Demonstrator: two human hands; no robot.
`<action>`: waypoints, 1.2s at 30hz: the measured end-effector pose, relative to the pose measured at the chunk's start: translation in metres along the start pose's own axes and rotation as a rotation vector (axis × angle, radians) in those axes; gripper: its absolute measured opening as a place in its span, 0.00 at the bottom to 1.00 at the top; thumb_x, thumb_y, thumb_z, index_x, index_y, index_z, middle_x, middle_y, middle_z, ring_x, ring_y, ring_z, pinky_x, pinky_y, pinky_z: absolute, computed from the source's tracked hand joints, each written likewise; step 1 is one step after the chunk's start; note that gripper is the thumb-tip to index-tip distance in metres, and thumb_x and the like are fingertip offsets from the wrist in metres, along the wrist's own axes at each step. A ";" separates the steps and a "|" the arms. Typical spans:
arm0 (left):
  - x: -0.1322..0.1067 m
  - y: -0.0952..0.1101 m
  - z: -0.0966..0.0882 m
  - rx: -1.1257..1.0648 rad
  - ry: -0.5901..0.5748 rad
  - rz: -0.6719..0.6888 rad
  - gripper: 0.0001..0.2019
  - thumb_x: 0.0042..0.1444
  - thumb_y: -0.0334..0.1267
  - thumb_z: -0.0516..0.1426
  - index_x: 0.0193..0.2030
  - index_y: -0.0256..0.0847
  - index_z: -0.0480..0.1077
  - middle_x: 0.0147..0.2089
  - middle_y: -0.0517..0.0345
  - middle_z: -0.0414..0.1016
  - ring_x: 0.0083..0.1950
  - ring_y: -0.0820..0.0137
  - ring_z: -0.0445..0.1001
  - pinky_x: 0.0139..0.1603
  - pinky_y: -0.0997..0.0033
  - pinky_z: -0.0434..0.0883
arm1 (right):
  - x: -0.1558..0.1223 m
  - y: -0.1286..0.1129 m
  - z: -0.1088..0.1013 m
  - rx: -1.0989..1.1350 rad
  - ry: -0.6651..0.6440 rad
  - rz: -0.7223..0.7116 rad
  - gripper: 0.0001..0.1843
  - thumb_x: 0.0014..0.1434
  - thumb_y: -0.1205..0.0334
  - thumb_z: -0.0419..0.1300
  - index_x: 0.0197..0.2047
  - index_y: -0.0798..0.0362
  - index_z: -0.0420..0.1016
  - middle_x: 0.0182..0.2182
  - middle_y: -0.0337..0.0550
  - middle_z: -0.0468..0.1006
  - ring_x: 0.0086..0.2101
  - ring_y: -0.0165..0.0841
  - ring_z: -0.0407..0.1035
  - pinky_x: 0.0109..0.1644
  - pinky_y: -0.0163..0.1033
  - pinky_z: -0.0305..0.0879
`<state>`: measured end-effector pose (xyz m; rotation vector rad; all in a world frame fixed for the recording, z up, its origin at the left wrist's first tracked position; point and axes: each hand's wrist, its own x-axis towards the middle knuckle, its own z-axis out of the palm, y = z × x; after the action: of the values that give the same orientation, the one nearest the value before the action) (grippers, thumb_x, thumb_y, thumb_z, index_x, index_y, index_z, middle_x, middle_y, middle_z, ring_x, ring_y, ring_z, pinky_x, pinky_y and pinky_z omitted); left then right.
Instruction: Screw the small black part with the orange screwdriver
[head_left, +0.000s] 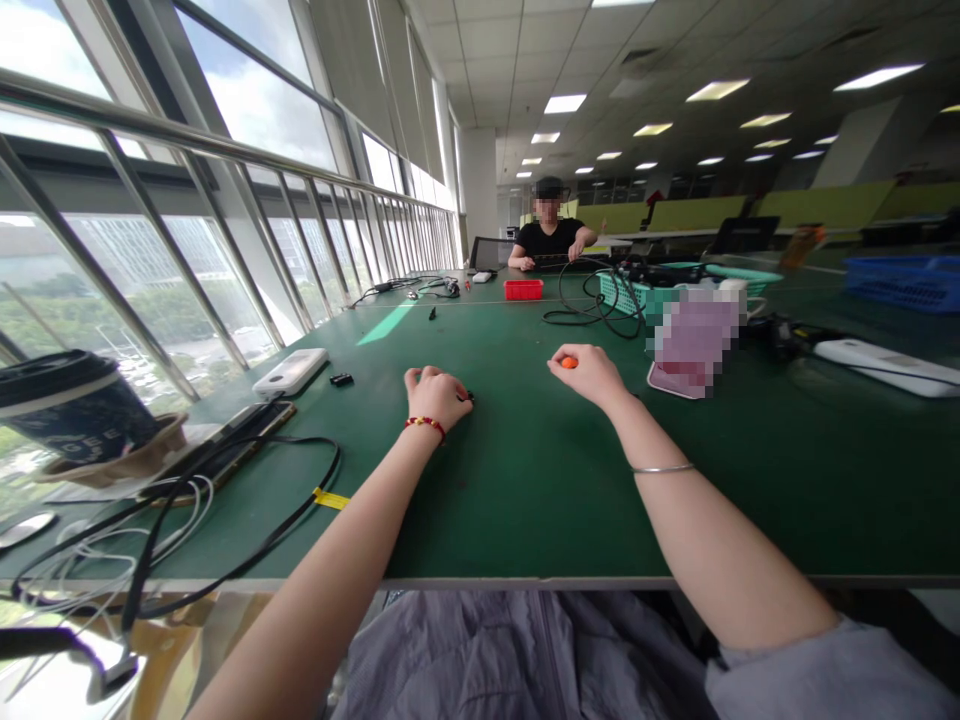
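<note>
Over the middle of the green table [510, 480], my left hand [437, 397] is closed with its fingers curled. A small black piece [466, 398] shows at its thumb side; its kind is too small to make out. My right hand [589, 372], farther right, is closed round a small orange thing [569, 363], of which only a rounded part shows between the fingers. The two hands are apart. A small black part [341, 379] lies on the table left of my left hand, near a white flat box [291, 372].
A cup [75, 405] in a cardboard holder and tangled cables [161, 540] lie at left. A red tray [523, 290] stands farther back, before a seated person [551, 235]. At right are a pixelated phone [690, 345], green basket [622, 295], white device [885, 365] and blue basket [904, 282].
</note>
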<state>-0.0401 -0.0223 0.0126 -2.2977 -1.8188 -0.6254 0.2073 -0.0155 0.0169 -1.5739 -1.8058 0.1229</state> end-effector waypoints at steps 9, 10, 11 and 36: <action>-0.007 -0.045 -0.047 0.178 -0.112 -0.547 0.13 0.44 0.48 0.59 0.33 0.44 0.79 0.43 0.45 0.77 0.52 0.45 0.67 0.54 0.45 0.55 | 0.001 0.001 0.001 -0.016 -0.017 -0.002 0.12 0.53 0.52 0.56 0.31 0.49 0.76 0.32 0.40 0.79 0.33 0.33 0.69 0.31 0.35 0.56; -0.008 -0.049 -0.049 0.156 -0.093 -0.560 0.14 0.44 0.48 0.59 0.33 0.44 0.79 0.44 0.45 0.77 0.53 0.44 0.66 0.54 0.45 0.55 | 0.001 0.001 0.001 -0.017 -0.019 -0.002 0.12 0.53 0.51 0.56 0.31 0.49 0.76 0.32 0.40 0.79 0.33 0.33 0.69 0.31 0.35 0.56; -0.009 -0.052 -0.051 0.139 -0.073 -0.574 0.14 0.45 0.49 0.59 0.34 0.45 0.80 0.45 0.45 0.77 0.54 0.44 0.65 0.53 0.44 0.56 | 0.001 0.001 0.001 -0.018 -0.021 -0.003 0.12 0.53 0.51 0.56 0.31 0.49 0.76 0.32 0.40 0.79 0.33 0.33 0.69 0.31 0.35 0.56; -0.007 -0.066 -0.048 0.091 -0.159 -0.648 0.19 0.44 0.54 0.59 0.37 0.46 0.80 0.49 0.44 0.74 0.54 0.45 0.65 0.56 0.47 0.57 | 0.001 0.002 0.003 -0.013 -0.036 -0.013 0.12 0.52 0.51 0.56 0.30 0.48 0.76 0.32 0.39 0.79 0.33 0.33 0.69 0.32 0.36 0.58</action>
<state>-0.1158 -0.0289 0.0438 -1.7161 -2.6245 -0.4202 0.2079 -0.0129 0.0144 -1.5782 -1.8483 0.1345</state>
